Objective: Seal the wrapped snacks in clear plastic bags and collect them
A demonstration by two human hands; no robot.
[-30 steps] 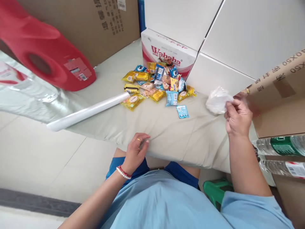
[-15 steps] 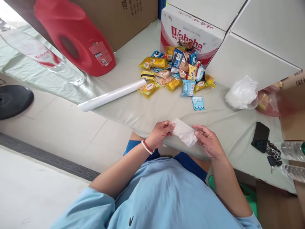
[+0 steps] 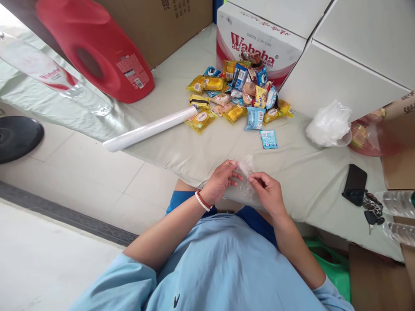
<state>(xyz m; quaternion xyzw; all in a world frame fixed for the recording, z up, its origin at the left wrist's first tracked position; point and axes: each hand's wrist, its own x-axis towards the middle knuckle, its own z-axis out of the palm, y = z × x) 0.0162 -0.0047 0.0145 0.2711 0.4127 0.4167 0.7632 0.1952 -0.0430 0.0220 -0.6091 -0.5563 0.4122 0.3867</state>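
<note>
Plastic bag [image 3: 245,177]: now scrunched smaller, pinched between left hand [image 3: 221,181] and right hand [image 3: 267,194], which have drawn closer together over the desk [image 3: 308,172] edge.

A stockroom or shop back room: stacked cardboard cartons [image 3: 168,26], a Wahaha case [image 3: 256,41], loose snack packets [image 3: 238,97].

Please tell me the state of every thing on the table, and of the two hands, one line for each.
left hand: closed on the clear plastic bag
right hand: closed on the same bag
clear plastic bag: crumpled, held between both hands
snack packets: sealed, lying in a loose pile
white roll: rolled up, lying flat
Wahaha carton: closed
bunch of plastic bags: crumpled
phone: screen dark
</note>
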